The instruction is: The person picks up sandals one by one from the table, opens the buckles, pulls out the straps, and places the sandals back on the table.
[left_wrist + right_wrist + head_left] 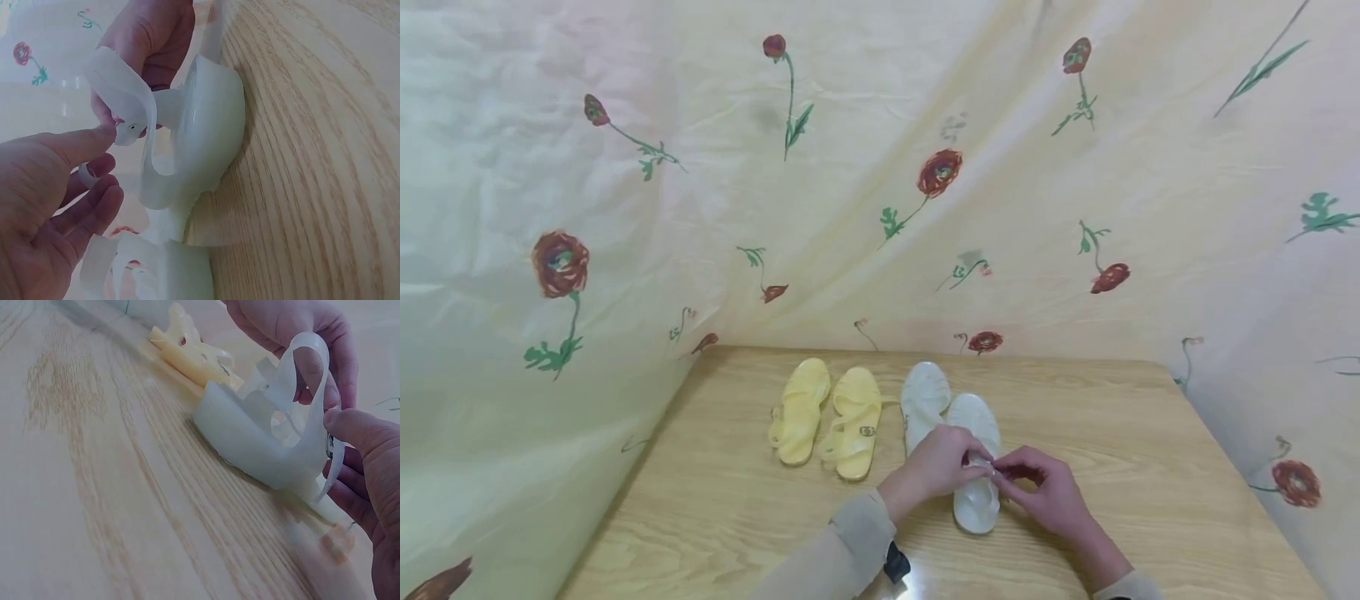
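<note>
A translucent white sandal stands on the wooden table, its heel end toward me. My left hand comes in over it and pinches the end of its ankle strap between thumb and finger. From the other side my right hand pinches the strap near the small buckle. The fingertips of both hands nearly meet above the heel part. The second white sandal lies just left of it, partly hidden behind my left hand.
A pair of yellow sandals, the left one and the right one, lies to the left on the table. Flower-printed cloth hangs behind the table and along both sides.
</note>
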`<state>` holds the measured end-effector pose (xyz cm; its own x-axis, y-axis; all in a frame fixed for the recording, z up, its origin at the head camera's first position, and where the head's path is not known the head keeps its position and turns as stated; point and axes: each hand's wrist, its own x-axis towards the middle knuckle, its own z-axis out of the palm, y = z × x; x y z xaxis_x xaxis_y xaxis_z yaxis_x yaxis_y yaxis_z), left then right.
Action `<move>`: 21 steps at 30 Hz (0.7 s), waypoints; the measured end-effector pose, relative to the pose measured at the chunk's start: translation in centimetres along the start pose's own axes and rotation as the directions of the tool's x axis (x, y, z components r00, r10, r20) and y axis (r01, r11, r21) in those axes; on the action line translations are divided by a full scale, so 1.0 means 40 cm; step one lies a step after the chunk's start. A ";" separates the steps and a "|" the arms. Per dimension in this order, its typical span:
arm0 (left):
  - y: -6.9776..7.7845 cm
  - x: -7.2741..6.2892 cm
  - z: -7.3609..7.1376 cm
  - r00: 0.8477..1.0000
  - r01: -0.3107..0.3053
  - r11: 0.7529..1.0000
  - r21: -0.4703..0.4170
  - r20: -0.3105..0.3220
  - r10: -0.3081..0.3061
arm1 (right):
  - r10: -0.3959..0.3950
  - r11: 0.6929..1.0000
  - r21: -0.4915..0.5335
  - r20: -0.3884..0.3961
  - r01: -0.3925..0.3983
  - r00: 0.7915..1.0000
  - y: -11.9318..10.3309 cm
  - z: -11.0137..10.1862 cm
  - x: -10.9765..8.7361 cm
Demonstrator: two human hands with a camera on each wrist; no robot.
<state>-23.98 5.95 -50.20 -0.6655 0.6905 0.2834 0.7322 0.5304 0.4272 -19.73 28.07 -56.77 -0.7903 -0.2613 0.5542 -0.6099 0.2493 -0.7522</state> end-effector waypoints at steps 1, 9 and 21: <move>-0.001 -0.001 -0.001 1.000 0.003 1.000 0.005 0.005 -0.003 | 0.003 1.000 0.002 0.002 -0.003 1.000 -0.001 0.001 0.001; -0.007 -0.013 0.001 1.000 0.018 0.999 -0.029 0.009 -0.018 | 0.021 1.000 -0.018 0.000 -0.021 1.000 -0.010 0.004 0.003; -0.005 -0.009 -0.006 1.000 0.025 0.999 -0.025 -0.016 -0.025 | -0.001 1.000 -0.024 -0.012 0.001 1.000 -0.006 0.007 0.003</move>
<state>-23.92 5.49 -50.19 -0.6859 0.6691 0.2861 0.7117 0.5350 0.4552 -19.68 27.72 -56.64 -0.7901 -0.2506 0.5594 -0.6120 0.2711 -0.7430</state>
